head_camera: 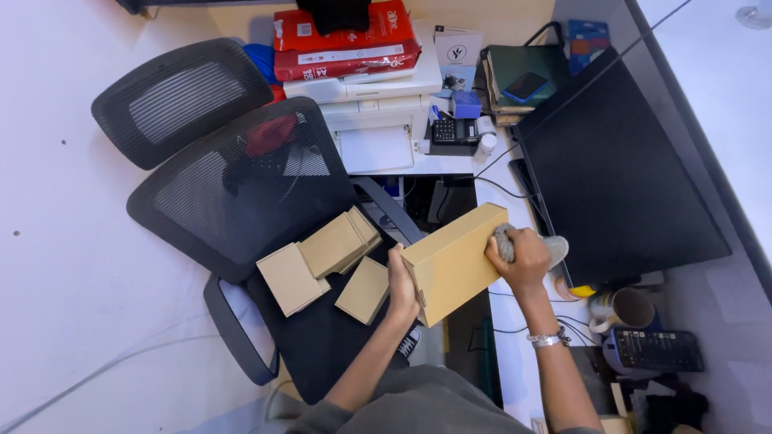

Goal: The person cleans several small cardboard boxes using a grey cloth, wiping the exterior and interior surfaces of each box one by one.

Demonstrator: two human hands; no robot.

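Note:
A tan cardboard box [455, 261] is held up over the gap between a chair and a desk. My left hand [401, 284] grips its near left edge. My right hand [521, 255] presses a grey cloth [505, 241] against the box's right side, fingers closed around the cloth. Three smaller cardboard boxes [322, 261] lie on the seat of a black mesh office chair [241, 193] just left of my left hand.
A second mesh chair [173, 96] stands behind the first. On the white desk [515, 354] sit a black monitor [611, 169], a mug [623, 309], a calculator [453, 130], a printer [378, 108] topped with red paper reams, and a dark notebook with a phone [527, 84].

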